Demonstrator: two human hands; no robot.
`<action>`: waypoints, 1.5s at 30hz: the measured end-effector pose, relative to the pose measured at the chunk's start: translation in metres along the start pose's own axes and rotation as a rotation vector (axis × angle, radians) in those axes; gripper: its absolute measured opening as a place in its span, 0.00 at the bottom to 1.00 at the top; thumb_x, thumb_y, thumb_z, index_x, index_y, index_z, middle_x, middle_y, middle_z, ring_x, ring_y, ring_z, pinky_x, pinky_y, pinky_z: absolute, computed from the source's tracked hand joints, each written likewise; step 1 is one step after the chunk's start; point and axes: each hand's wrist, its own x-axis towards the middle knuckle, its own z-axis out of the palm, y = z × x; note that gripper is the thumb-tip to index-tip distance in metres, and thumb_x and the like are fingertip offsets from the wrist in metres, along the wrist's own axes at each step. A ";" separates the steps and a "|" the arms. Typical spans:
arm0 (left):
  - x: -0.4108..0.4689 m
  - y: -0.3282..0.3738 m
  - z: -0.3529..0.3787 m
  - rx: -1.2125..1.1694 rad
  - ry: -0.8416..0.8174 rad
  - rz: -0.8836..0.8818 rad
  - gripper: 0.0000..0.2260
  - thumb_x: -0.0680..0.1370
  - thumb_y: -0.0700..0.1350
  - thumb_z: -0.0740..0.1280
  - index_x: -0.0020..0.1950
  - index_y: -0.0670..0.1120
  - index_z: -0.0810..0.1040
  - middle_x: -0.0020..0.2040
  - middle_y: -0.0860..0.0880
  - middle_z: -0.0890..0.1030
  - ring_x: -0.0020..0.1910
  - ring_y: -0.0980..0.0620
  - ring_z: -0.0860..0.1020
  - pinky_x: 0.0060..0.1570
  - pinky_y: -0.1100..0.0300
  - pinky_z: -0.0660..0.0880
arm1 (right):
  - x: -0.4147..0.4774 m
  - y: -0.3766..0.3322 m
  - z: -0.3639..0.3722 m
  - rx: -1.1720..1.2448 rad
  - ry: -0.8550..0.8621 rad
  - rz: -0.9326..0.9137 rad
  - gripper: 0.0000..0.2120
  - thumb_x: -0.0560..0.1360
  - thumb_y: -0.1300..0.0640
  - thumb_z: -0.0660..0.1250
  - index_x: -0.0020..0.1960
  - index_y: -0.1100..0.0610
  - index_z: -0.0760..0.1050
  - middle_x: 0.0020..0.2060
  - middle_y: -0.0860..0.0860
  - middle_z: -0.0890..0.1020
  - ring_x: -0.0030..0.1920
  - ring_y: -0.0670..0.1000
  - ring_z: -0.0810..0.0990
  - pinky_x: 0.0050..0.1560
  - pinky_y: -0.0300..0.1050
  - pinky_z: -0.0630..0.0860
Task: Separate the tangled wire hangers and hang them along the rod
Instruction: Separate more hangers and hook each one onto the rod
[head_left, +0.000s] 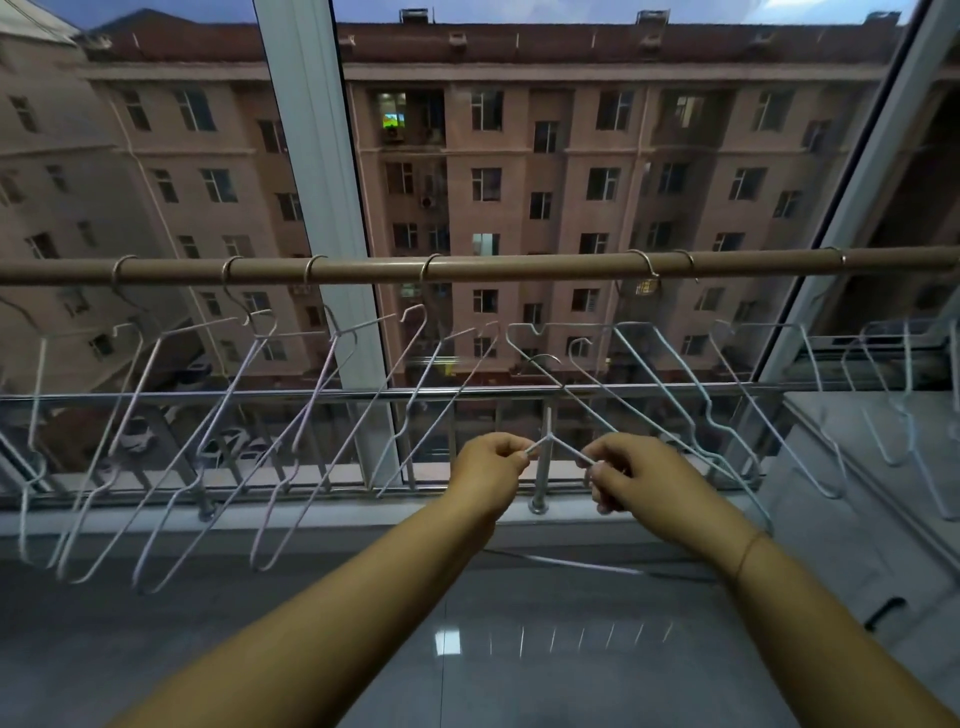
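A brown rod runs across the view at window height. Several white wire hangers hang from it by their hooks, spaced along the left and bunched on the right. Below the rod's middle I hold one white wire hanger by its shoulders. My left hand pinches its left wire. My right hand pinches its right wire. The held hanger's hook points up and sits below the rod, apart from it. Its wires cross the hangers on the right.
A metal railing runs behind the hangers in front of the window. A white window post stands left of centre. A grey ledge lies at the right. A glossy tiled floor lies below my arms.
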 end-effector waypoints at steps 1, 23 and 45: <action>-0.001 0.000 0.002 -0.013 0.012 0.005 0.08 0.78 0.39 0.63 0.46 0.48 0.80 0.46 0.49 0.80 0.49 0.50 0.76 0.46 0.59 0.73 | -0.006 -0.003 -0.003 0.123 -0.036 0.030 0.08 0.77 0.65 0.58 0.49 0.61 0.76 0.31 0.54 0.80 0.32 0.51 0.79 0.39 0.46 0.80; -0.028 0.092 0.002 -0.400 -0.039 0.203 0.03 0.75 0.39 0.68 0.44 0.42 0.82 0.36 0.46 0.82 0.34 0.53 0.80 0.40 0.62 0.78 | -0.007 -0.072 -0.036 0.587 0.099 -0.135 0.12 0.77 0.65 0.58 0.51 0.53 0.77 0.26 0.49 0.77 0.25 0.43 0.72 0.27 0.33 0.71; -0.006 0.068 -0.010 -0.339 0.225 0.149 0.10 0.75 0.42 0.68 0.55 0.44 0.74 0.48 0.47 0.77 0.42 0.55 0.75 0.36 0.66 0.69 | 0.016 -0.045 -0.001 0.334 0.203 -0.019 0.14 0.75 0.58 0.62 0.60 0.54 0.74 0.50 0.51 0.81 0.49 0.49 0.79 0.52 0.46 0.78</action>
